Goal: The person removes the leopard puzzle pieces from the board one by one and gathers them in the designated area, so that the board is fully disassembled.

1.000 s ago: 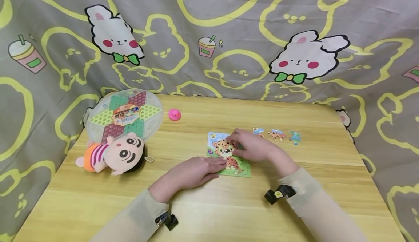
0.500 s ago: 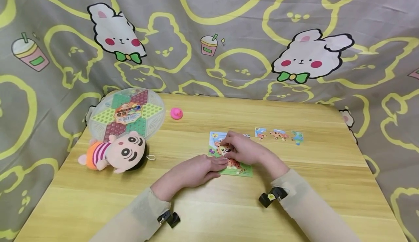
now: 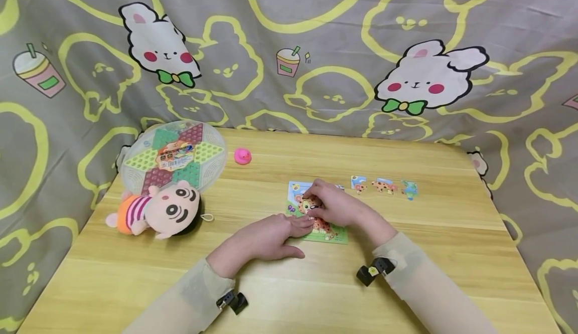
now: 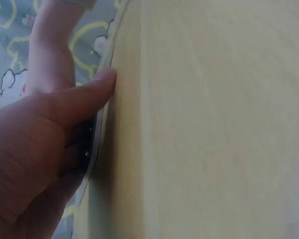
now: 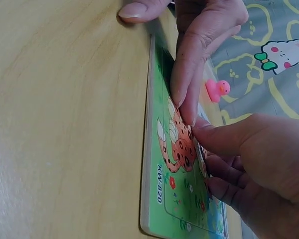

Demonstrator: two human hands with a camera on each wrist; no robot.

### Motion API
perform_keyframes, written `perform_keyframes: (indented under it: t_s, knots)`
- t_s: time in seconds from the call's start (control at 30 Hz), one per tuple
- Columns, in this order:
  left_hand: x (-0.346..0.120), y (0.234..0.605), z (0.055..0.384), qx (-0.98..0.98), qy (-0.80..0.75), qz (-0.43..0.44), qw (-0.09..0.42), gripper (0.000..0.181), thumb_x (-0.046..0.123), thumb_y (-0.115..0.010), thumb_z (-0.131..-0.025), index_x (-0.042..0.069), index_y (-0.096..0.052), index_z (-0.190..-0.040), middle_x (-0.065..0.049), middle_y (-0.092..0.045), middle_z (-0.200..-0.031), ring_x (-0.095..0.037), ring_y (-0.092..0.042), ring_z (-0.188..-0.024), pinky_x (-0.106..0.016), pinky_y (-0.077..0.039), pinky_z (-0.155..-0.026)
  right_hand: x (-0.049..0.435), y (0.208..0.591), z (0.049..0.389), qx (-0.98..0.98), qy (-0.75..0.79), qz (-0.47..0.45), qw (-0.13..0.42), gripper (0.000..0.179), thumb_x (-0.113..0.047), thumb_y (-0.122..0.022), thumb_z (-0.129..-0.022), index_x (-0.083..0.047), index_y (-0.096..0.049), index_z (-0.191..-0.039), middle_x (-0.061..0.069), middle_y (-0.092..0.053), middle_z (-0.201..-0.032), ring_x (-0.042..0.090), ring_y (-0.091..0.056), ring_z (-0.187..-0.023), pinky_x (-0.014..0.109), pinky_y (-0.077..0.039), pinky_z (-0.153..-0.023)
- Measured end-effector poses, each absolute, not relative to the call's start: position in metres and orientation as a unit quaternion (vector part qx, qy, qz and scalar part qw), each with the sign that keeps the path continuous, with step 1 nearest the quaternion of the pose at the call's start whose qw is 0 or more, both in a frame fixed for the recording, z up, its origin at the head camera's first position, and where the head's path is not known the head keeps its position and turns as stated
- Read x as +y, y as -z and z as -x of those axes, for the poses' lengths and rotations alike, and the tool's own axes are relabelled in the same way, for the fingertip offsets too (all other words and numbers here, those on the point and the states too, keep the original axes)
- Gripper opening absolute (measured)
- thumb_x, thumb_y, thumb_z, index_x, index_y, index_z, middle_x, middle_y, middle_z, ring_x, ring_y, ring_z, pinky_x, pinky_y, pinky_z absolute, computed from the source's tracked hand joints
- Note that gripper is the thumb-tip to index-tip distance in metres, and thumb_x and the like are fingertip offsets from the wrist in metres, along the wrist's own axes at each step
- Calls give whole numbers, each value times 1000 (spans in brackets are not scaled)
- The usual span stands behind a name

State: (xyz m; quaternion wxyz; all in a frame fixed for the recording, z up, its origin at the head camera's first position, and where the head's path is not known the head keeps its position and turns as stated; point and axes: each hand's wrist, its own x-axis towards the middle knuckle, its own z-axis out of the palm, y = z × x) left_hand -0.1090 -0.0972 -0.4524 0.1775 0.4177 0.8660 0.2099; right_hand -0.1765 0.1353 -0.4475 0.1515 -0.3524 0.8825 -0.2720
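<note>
A small jigsaw board point(image 3: 340, 237) with a spotted leopard cub picture lies on the wooden table. My left hand point(image 3: 271, 236) rests straight fingers on its left side, thumb spread off the board over the tabletop. Above the cub's face, my right hand point(image 3: 336, 206) curls its thumb and fingers as if pinching a puzzle piece; the fingers hide most of it. In the right wrist view both hands meet over the board's middle, right thumb point(image 5: 222, 137) beside the left fingertips. The left wrist view shows the left hand point(image 4: 30, 149) at the board's dark edge.
Several loose puzzle pieces lie in a row right of the board, including a spotted one point(image 3: 384, 187). A pink rubber duck point(image 3: 242, 156), a round star-patterned game board point(image 3: 209, 173) and a plush doll point(image 3: 164, 211) are at the left. A patterned curtain point(image 3: 334, 38) closes the back.
My right hand has moved left across the cub's face, nearer the left fingertips. The left hand stays on the board, its thumb now spread further away from its fingers.
</note>
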Motion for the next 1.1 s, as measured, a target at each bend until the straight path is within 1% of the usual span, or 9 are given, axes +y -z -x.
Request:
perform_keyframes:
  t_s: [0.13, 0.3, 0.5, 0.73, 0.9, 1.1]
  knots:
    - [-95, 451, 107, 869, -187, -425, 171, 69, 42, -73, -100, 11, -51, -157, 0, -45, -161, -16, -38, -151, -39, -31, -125, 134, 449, 176, 881, 281, 355, 136, 32, -19, -79, -98, -1, -69, -123, 5, -60, -109, 16, -54, -88, 35, -51, -80]
    - [-93, 450, 103, 871, -156, -439, 153, 69, 42, -72, -101, 9, -50, -158, -3, -43, -163, -18, -39, -151, -34, -33, -123, 132, 453, 174, 885, 288, 343, 127, 27, -16, -82, -95, -2, -69, -115, 4, -59, -105, 16, -55, -89, 35, -52, -81]
    - [-93, 450, 99, 871, -145, -448, 138, 63, 38, -69, -103, 9, -53, -156, -3, -41, -165, -17, -37, -152, -34, -35, -122, 131, 456, 175, 891, 292, 323, 125, 23, -17, -83, -94, -6, -69, -109, 2, -58, -102, 16, -55, -87, 34, -52, -78]
    - [-95, 454, 99, 867, -170, -443, 153, 59, 35, -68, -105, 8, -54, -155, -2, -42, -164, -17, -35, -153, -35, -32, -123, 129, 454, 174, 891, 284, 331, 123, 23, -17, -83, -94, -5, -68, -108, 2, -57, -103, 17, -55, -90, 36, -51, -81]
    - [-95, 454, 100, 861, -188, -441, 169, 57, 33, -67, -106, 7, -54, -155, -3, -45, -161, -17, -33, -154, -36, -29, -125, 129, 452, 174, 891, 282, 337, 117, 23, -16, -83, -94, -5, -67, -107, 2, -58, -102, 17, -55, -88, 36, -51, -79]
    - [-95, 455, 100, 860, -200, -436, 173, 57, 32, -68, -106, 8, -53, -155, -2, -43, -163, -16, -33, -154, -38, -30, -125, 130, 450, 173, 883, 296, 343, 125, 23, -13, -82, -95, -4, -65, -107, 2, -59, -97, 15, -55, -83, 33, -52, -74]
